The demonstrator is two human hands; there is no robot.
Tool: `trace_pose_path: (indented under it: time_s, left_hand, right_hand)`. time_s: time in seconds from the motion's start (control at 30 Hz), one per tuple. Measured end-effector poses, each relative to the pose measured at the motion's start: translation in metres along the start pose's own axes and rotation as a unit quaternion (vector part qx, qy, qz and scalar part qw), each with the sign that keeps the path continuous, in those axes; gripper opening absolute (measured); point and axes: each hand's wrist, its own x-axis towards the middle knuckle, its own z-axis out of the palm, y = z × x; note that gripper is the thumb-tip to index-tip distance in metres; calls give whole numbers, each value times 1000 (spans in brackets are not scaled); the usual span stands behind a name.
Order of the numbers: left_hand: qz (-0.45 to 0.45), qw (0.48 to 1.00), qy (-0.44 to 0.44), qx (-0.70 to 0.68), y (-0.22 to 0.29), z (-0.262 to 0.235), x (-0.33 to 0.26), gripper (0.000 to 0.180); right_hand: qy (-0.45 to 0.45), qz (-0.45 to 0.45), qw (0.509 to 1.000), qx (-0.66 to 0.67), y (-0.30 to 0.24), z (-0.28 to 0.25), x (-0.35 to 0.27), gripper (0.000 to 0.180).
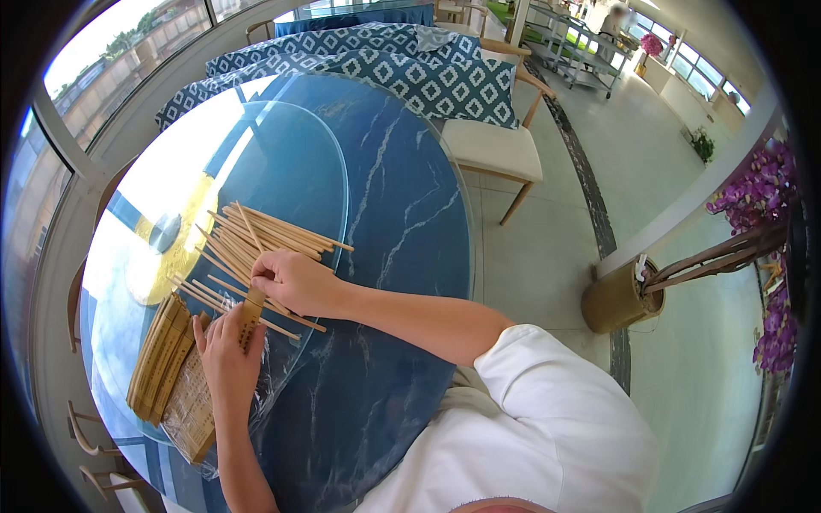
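My left hand (229, 352) grips a narrow tan paper chopstick sleeve (249, 320) with printing on it, its top end pointing away from me. Just above that end, the fingers of my right hand (298, 282) are closed round a wooden chopstick (246, 224) that slants up and away. Whether its lower end is inside the sleeve is hidden by my fingers. Many loose chopsticks (286, 235) lie spread beyond and under my right hand. Left of my left hand is a fanned stack of similar sleeves (158, 363), beside a bundle in clear plastic wrap (190, 409).
Everything lies on a round blue marbled table (402, 282) with a glass turntable (345, 171) on it. Chairs with patterned blue covers (419, 81) and a pale seat (492, 147) stand beyond. At right is a potted plant (623, 299). Someone stands far off near a metal cart (586, 56).
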Motion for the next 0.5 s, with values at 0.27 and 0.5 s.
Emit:
trace_pose_path:
  time_s: [0.27, 0.5]
  left_hand:
    - [-62, 996, -66, 25, -4, -32, -4, 34]
    - [-38, 997, -53, 35, -16, -26, -7, 38]
  right_hand:
    - [58, -77, 995, -34, 10, -6, 7, 15]
    - [3, -38, 999, -3, -5, -6, -1, 15]
